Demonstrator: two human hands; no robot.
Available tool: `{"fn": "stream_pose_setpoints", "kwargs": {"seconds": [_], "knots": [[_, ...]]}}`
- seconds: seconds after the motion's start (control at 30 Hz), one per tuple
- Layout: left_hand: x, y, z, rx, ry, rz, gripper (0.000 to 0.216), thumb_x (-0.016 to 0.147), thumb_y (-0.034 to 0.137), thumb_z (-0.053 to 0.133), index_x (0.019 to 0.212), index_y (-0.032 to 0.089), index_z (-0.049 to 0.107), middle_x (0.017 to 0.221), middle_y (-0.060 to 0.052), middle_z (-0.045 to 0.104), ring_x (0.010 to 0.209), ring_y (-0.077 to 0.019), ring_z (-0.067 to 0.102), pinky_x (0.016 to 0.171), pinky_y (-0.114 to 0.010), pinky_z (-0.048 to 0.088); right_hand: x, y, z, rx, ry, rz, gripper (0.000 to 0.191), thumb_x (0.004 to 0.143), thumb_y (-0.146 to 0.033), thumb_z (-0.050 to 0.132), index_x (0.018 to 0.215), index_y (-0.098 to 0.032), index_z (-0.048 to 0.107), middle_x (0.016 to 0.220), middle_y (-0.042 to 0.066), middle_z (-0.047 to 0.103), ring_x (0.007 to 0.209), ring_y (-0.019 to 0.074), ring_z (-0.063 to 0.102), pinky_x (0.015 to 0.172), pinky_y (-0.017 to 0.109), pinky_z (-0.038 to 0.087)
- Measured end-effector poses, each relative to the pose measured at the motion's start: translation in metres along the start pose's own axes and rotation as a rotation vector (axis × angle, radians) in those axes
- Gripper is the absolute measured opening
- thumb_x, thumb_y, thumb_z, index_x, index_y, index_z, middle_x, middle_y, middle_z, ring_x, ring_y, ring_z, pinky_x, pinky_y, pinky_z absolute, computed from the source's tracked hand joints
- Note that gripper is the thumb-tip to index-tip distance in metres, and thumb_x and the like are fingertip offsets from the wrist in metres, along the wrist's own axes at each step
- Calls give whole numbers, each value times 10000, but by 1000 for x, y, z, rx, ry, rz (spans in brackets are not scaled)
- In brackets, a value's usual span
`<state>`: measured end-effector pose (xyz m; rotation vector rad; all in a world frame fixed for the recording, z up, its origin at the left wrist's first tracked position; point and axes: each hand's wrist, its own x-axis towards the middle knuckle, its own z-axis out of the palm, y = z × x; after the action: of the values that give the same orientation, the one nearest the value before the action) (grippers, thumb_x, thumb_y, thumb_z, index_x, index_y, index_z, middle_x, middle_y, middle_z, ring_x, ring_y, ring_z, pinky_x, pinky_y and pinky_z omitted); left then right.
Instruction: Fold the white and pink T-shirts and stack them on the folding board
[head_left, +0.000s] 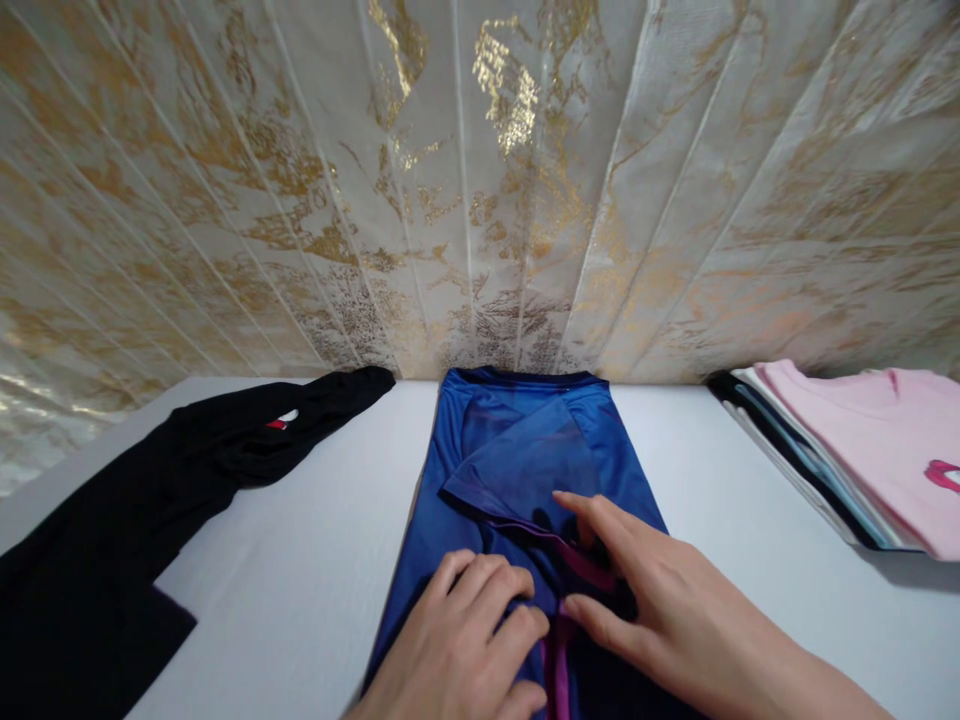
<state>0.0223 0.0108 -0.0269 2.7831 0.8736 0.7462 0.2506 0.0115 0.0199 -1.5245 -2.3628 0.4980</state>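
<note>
A blue shirt (517,450) with purple-pink edging lies lengthwise on the white table, its sides folded inward and one sleeve (532,465) laid across its upper part. My left hand (476,640) is on the lower left of the shirt, its fingers curled over the fabric, with a bit of blue cloth bunched between them. To its right, my right hand (660,595) has its thumb and index finger spread apart. The index fingertip is over the sleeve, and the thumb rests by the purple edge. The other fingers of that hand are partly hidden beneath it.
A black garment (142,490) with a small red and white mark lies loosely spread at the left. On the right is a stack of folded clothes, a pink shirt (877,430) on top. A gold-patterned pleated curtain (495,200) hangs behind the white table (300,580).
</note>
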Motion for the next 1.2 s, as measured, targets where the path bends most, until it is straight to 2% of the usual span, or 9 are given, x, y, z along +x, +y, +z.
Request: {"fn": "stream_pose_setpoints", "kwargs": {"seconds": [0.13,0.27,0.4,0.6,0.8,0.87,0.97,1.07,1.2], "knots": [[5,4,-2,-92,20,-22,156,879,358,637,889,214,576,927,-16,611,856,-193,561,749,-324,426,-7,-2,-5,57,-57,46,618,789,-105,542,1388,-176,409,852,26,675,661,168,654,569,246,500],[29,19,-12,-68,-138,-224,353,729,468,760,791,194,547,824,-20,595,770,-222,551,720,-368,446,3,-11,-9,243,-89,75,455,835,-97,477,1278,-199,506,757,-13,642,625,141,627,560,219,465],[45,31,-14,23,-207,-329,97,744,176,621,772,199,531,818,-25,601,765,-224,555,737,-382,448,9,-13,-20,455,-8,114,328,937,-241,426,1255,-207,499,837,8,636,680,134,628,627,229,485],[36,31,-9,49,-103,-287,354,711,53,449,1021,202,534,952,-58,630,873,-242,580,801,-395,444,4,-4,-19,383,-58,90,363,876,-117,431,1225,-196,491,858,19,647,721,150,613,658,257,470],[41,4,-25,34,-53,-150,831,677,-32,373,1463,185,215,1377,-101,487,1272,-248,412,1039,-455,288,3,-14,-22,711,-69,-77,461,797,4,375,1184,-224,481,1008,19,662,869,127,655,773,248,505],[45,-6,-31,-16,-111,-160,760,703,-48,371,1411,225,320,1304,-71,545,1231,-227,446,1034,-448,281,5,-11,-25,749,-8,-54,511,775,23,359,1205,-230,469,1107,35,639,895,120,667,778,246,509],[48,-11,-36,-103,-212,-157,499,717,-59,390,1062,252,573,1033,-13,623,1064,-203,525,1012,-447,283,8,-1,-24,627,-21,4,489,760,31,388,1162,-218,509,1035,30,654,847,129,667,753,251,508],[50,-7,-39,-132,-262,-147,350,655,-67,416,785,219,570,914,0,590,981,-192,529,999,-450,285,10,9,-21,385,-116,-37,411,752,45,414,1017,-211,597,926,17,655,844,149,640,750,253,489],[50,-11,-46,-109,-321,-201,270,666,-44,420,701,202,525,939,-13,593,934,-195,536,891,-387,372,9,10,-20,153,-139,-32,354,782,35,429,946,-208,628,929,26,619,797,149,621,711,243,473]]}}
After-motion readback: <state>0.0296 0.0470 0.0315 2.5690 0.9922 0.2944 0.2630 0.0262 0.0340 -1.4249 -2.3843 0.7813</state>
